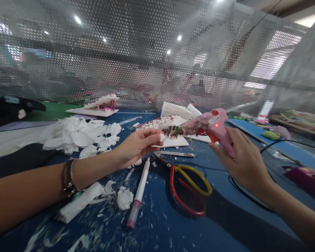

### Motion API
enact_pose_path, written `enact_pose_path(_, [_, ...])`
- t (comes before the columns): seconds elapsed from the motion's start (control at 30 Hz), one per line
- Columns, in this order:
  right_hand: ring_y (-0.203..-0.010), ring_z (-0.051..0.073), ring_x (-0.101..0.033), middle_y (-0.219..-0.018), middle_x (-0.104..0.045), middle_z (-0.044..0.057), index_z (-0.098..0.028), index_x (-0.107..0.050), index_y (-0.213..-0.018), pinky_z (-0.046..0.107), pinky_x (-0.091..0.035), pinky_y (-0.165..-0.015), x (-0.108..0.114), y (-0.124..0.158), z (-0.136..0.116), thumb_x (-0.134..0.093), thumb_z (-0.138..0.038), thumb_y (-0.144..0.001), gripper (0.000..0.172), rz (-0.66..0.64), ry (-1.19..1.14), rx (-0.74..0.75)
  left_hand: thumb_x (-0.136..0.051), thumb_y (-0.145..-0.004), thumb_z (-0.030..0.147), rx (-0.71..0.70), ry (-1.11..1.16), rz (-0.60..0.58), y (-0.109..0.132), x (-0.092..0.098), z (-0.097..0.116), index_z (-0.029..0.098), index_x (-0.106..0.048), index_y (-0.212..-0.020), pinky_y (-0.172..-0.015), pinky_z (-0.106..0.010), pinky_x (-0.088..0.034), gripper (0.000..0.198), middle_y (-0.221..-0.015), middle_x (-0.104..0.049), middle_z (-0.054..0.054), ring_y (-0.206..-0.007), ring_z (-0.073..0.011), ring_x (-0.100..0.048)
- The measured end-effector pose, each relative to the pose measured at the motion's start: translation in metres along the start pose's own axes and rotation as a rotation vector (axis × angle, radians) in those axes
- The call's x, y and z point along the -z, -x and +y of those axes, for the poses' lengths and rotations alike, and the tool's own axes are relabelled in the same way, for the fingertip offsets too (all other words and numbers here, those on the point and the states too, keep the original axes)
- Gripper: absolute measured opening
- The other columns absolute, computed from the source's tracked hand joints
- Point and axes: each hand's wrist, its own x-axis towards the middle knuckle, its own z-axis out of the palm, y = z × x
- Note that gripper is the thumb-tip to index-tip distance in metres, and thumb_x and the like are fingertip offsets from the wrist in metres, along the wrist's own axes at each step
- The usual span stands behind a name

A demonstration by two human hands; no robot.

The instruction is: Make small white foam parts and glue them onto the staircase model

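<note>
Pinched between the thumb and fingers of my left hand (pixel 136 147) is a small white paper piece (pixel 162 137). My right hand (pixel 245 159) grips a pink glue gun (pixel 220 124) by its handle, with a red light lit on its side. The gun's nozzle points left, close to the white piece; I cannot tell whether they touch. Just behind the nozzle stands a white model staircase (pixel 161 122) with red-and-white pieces along its steps. Below the hands lie scissors (pixel 187 187) with one red and one yellow handle, a white marker (pixel 139 196) and a metal tweezers-like tool (pixel 177 154).
Crumpled white paper (pixel 73 134) is heaped at the left, with a wad (pixel 124 198) and scraps nearer me. A second stair model (pixel 102 106) stands behind it. A black cord (pixel 248 201) curves at the right, beside a purple object (pixel 304 180). Perforated mesh (pixel 136 52) closes off the back.
</note>
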Motion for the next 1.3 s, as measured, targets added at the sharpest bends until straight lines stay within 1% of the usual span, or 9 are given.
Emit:
enact_pose_path(0.13, [-0.082, 0.026, -0.056, -0.091, -0.057, 0.016, -0.012, -0.048, -0.100, 0.039, -0.045, -0.065, -0.0028, 0.0029, -0.0021, -0.029, -0.051, -0.083, 0.047, 0.024, 0.031, 0.028, -0.058, -0.071, 0.003, 0.018, 0.011, -0.018, 0.0043, -0.0052, 0.0003, 0.013, -0.064, -0.066, -0.052, -0.013, -0.048, 0.013, -0.058, -0.061, 0.000, -0.053, -0.0056, -0.057])
enact_pose_path(0.3, [-0.073, 0.024, -0.056, -0.083, -0.057, 0.014, -0.009, -0.048, -0.101, 0.037, -0.046, -0.061, -0.0009, 0.0041, -0.0032, -0.028, -0.047, -0.084, 0.047, 0.036, 0.020, 0.057, -0.058, -0.072, 0.005, 0.050, -0.001, -0.028, 0.0068, -0.0070, 0.0011, 0.015, -0.065, -0.066, -0.053, -0.013, -0.047, 0.014, -0.059, -0.062, 0.001, -0.054, -0.0045, -0.056])
enact_pose_path(0.37, [-0.070, 0.023, -0.056, -0.081, -0.057, 0.012, -0.011, -0.048, -0.101, 0.038, -0.046, -0.061, 0.0012, 0.0036, -0.0044, -0.029, -0.046, -0.085, 0.043, 0.037, 0.010, 0.051, -0.058, -0.073, 0.006, 0.056, -0.009, -0.022, 0.0071, -0.0074, 0.0014, 0.016, -0.065, -0.065, -0.054, -0.013, -0.046, 0.014, -0.060, -0.062, 0.002, -0.055, -0.0046, -0.056])
enact_pose_path(0.53, [-0.069, 0.024, -0.056, -0.078, -0.056, 0.008, -0.021, -0.045, -0.102, 0.039, -0.045, -0.063, 0.0039, 0.0030, -0.0070, -0.031, -0.042, -0.084, 0.031, 0.003, -0.005, 0.020, -0.058, -0.072, 0.006, 0.049, -0.019, -0.021, 0.0068, -0.0069, 0.0013, 0.016, -0.065, -0.066, -0.056, -0.013, -0.046, 0.013, -0.062, -0.063, 0.001, -0.060, -0.0054, -0.057])
enact_pose_path(0.7, [-0.071, 0.024, -0.056, -0.082, -0.056, 0.010, -0.019, -0.045, -0.102, 0.038, -0.045, -0.062, 0.0045, 0.0033, -0.0074, -0.032, -0.036, -0.084, 0.028, -0.004, 0.004, 0.008, -0.059, -0.072, 0.008, 0.035, -0.029, -0.028, 0.0064, -0.0064, 0.0023, 0.016, -0.065, -0.066, -0.057, -0.013, -0.046, 0.011, -0.063, -0.062, 0.002, -0.061, -0.0054, -0.058])
enact_pose_path(0.9, [-0.069, 0.024, -0.056, -0.079, -0.056, 0.009, -0.020, -0.045, -0.102, 0.038, -0.045, -0.063, 0.0051, 0.0035, -0.0062, -0.034, -0.035, -0.083, 0.027, 0.010, 0.009, 0.012, -0.057, -0.073, 0.008, 0.037, -0.037, -0.032, 0.0076, -0.0073, 0.0027, 0.016, -0.065, -0.068, -0.058, -0.013, -0.046, 0.013, -0.063, -0.062, 0.002, -0.063, -0.0052, -0.058])
enact_pose_path(1.03, [-0.072, 0.025, -0.056, -0.080, -0.056, 0.009, -0.020, -0.045, -0.104, 0.039, -0.044, -0.064, 0.0046, 0.0034, -0.0055, -0.032, -0.036, -0.083, 0.029, 0.000, 0.010, 0.003, -0.059, -0.072, 0.008, 0.042, -0.035, -0.046, 0.0085, -0.0067, 0.0025, 0.016, -0.066, -0.068, -0.057, -0.012, -0.046, 0.011, -0.064, -0.063, 0.002, -0.062, -0.0050, -0.058])
enact_pose_path(1.2, [-0.069, 0.024, -0.055, -0.080, -0.056, 0.011, -0.014, -0.048, -0.100, 0.037, -0.044, -0.061, 0.0036, 0.0039, -0.0047, -0.031, -0.037, -0.084, 0.032, 0.000, 0.018, 0.013, -0.060, -0.071, 0.009, 0.044, -0.048, -0.044, 0.0084, -0.0072, 0.0030, 0.016, -0.066, -0.067, -0.058, -0.013, -0.046, 0.010, -0.063, -0.062, 0.002, -0.061, -0.0049, -0.057])
enact_pose_path(1.3, [-0.070, 0.023, -0.055, -0.081, -0.056, 0.012, -0.012, -0.049, -0.100, 0.036, -0.044, -0.060, 0.0039, 0.0045, -0.0050, -0.032, -0.042, -0.084, 0.038, 0.011, 0.025, 0.017, -0.062, -0.069, 0.009, 0.033, -0.072, -0.023, 0.0081, -0.0084, 0.0034, 0.016, -0.066, -0.067, -0.059, -0.015, -0.046, 0.008, -0.064, -0.061, 0.002, -0.061, -0.0053, -0.057])
